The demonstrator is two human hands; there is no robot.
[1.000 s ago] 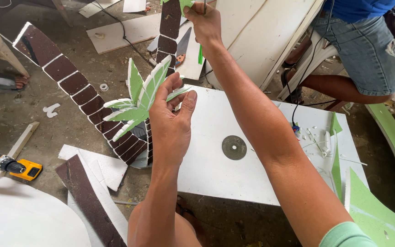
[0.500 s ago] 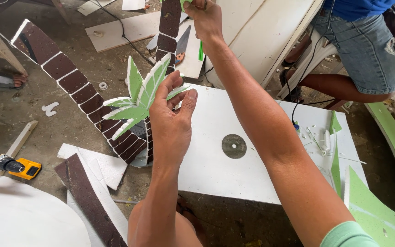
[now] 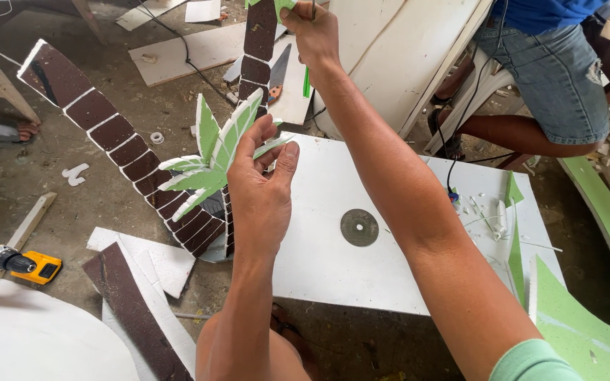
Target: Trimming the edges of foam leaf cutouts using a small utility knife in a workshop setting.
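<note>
left hand (image 3: 262, 190): fingers clamped on leaf cutout (image 3: 210, 159), fronds fanning left-up | right hand (image 3: 312, 32): gripping upright brown trunk (image 3: 257, 49) top

left hand (image 3: 261, 189): pinches green foam palm leaves (image 3: 213, 152) above the white board (image 3: 404, 233)
right hand (image 3: 310, 32): grips brown trunk piece (image 3: 257, 42), beyond the board

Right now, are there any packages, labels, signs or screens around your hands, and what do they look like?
No packages, labels, signs or screens show here.
Left hand: holds a green-and-white foam palm leaf.
Right hand: raised at a brown segmented trunk strip.
</note>
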